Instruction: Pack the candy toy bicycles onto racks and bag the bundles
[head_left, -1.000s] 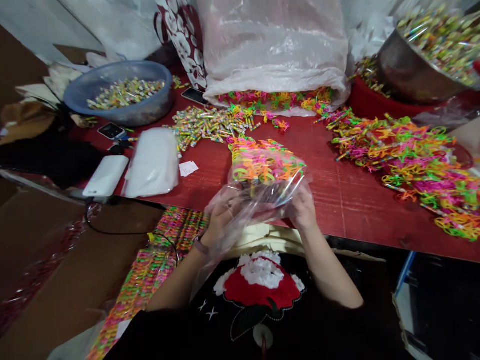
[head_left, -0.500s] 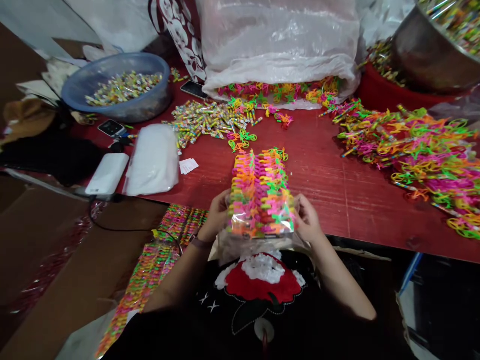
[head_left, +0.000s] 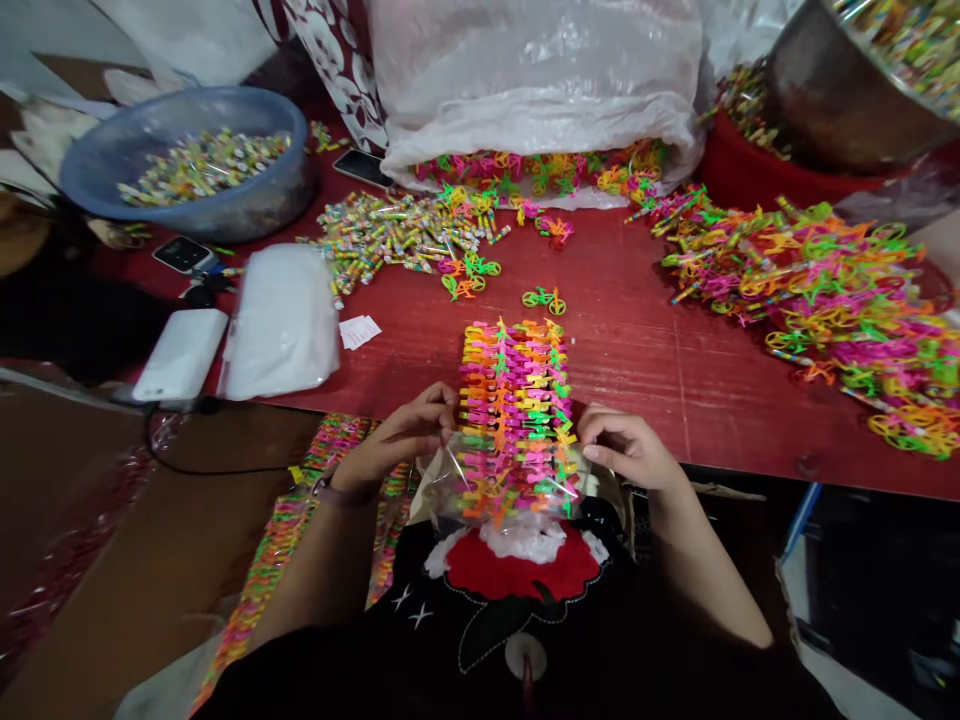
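A block of brightly coloured plastic toy bicycles (head_left: 516,390), packed in tight rows, lies at the table's front edge before my chest. The end nearest me sits inside a clear plastic bag (head_left: 450,480); the far end is uncovered. At the left, my left hand (head_left: 401,440) pinches the bag's edge between thumb and fingers. On the opposite side my right hand (head_left: 626,445) grips the other edge of the bag, thumb against curled fingers. Just beyond the block, a loose green and orange toy bicycle (head_left: 544,299) lies on the red table (head_left: 615,340).
Small printed tubes (head_left: 397,235) are heaped behind, beside a blue basin (head_left: 262,195) of more. A stack of clear bags (head_left: 281,320) and a white power bank (head_left: 181,355) lie left. Toy bicycles (head_left: 817,290) pile up right. A white sack (head_left: 532,70) stands behind.
The block has come closer to my body, leaving a loose toy bicycle beyond its far end. My hands have spread apart a little, and the bag covers less of the block.
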